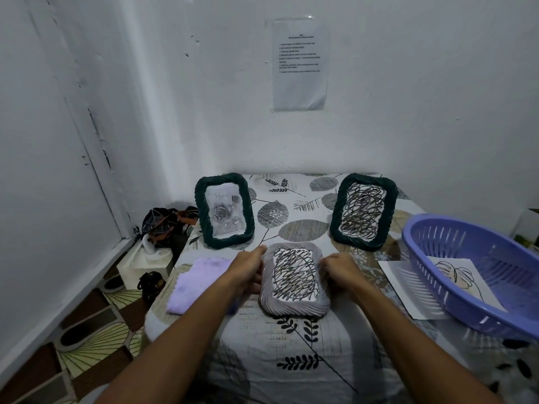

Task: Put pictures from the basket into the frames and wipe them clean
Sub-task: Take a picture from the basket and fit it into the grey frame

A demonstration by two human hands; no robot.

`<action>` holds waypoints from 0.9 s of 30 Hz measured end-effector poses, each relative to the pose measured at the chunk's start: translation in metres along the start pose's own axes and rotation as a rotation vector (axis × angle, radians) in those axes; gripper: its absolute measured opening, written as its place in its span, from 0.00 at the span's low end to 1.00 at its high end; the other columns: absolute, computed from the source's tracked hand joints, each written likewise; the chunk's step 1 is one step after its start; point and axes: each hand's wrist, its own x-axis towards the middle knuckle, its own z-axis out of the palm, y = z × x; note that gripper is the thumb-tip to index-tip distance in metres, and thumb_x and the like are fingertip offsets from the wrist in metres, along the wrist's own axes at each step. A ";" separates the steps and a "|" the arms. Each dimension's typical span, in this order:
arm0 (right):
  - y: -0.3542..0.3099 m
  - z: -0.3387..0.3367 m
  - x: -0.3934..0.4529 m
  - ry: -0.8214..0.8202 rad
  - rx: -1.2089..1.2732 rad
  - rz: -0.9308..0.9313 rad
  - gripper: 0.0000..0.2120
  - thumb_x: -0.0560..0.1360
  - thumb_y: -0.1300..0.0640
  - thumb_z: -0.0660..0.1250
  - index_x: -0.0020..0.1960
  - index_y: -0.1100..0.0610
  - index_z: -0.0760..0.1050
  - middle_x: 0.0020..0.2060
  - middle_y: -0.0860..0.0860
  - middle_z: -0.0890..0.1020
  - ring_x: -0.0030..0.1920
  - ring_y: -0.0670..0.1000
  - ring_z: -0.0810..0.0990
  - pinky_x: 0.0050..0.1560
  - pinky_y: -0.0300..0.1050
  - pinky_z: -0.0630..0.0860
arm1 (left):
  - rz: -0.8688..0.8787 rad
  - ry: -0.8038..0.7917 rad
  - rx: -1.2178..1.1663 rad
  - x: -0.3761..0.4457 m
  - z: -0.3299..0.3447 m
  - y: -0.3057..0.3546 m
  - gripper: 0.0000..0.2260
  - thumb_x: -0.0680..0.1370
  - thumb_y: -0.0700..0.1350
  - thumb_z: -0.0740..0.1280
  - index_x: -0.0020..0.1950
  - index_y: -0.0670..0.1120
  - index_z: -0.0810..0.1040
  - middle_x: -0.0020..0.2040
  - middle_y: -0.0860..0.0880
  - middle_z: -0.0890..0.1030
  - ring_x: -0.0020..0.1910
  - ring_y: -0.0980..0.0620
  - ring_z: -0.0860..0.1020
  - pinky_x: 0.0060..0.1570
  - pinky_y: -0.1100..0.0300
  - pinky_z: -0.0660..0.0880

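The pale grey ribbed rectangular picture frame point(294, 279) lies face up near the middle of the leaf-patterned tablecloth point(291, 354), its glass covered in dark scribble. Your left hand point(248, 271) grips its left edge with curled fingers, thumb along the far corner; your right hand point(339, 271) grips the right edge, fingers curled round it. Judgement: you are about to lift or turn this frame to open its back.

Hold it by the ribbed border only, keep both grips level, and turn it over low above the cloth so the glass cannot drop out. Keep fingers off the glass; it needs wiping anyway.

The folded lilac cleaning cloth point(194, 281) lies just left of your left hand, within easy reach. At the far left stands 1 dark green twisted-rim frame with a rose picture point(224, 211), upright and apparently filled. At the far right stands a second dark green frame with scribbled glass point(363, 211), not yet cleaned. The lilac plastic slatted basket point(472, 269) sits at the right, tilted, with a leaf line-drawing picture point(455, 275) inside and a white sheet point(408, 290) partly under it.
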 end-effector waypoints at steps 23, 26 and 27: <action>0.005 0.007 0.010 0.067 -0.303 -0.106 0.12 0.74 0.59 0.62 0.36 0.65 0.77 0.30 0.56 0.75 0.35 0.54 0.75 0.33 0.43 0.67 | 0.023 0.027 0.435 0.034 0.002 -0.002 0.19 0.79 0.57 0.60 0.41 0.41 0.72 0.33 0.44 0.73 0.29 0.46 0.73 0.32 0.59 0.70; 0.006 0.008 0.005 0.100 -0.383 -0.146 0.16 0.75 0.57 0.62 0.34 0.66 0.78 0.30 0.58 0.79 0.34 0.56 0.79 0.34 0.46 0.73 | 0.039 0.024 0.462 0.034 0.003 -0.002 0.19 0.79 0.57 0.60 0.44 0.41 0.73 0.35 0.43 0.75 0.31 0.45 0.75 0.33 0.58 0.71; 0.005 0.009 0.002 0.108 -0.411 -0.165 0.16 0.74 0.58 0.62 0.33 0.66 0.78 0.30 0.58 0.79 0.33 0.56 0.78 0.34 0.46 0.73 | 0.049 0.029 0.491 0.034 0.003 -0.002 0.19 0.79 0.57 0.60 0.46 0.40 0.74 0.38 0.41 0.77 0.35 0.44 0.77 0.36 0.56 0.73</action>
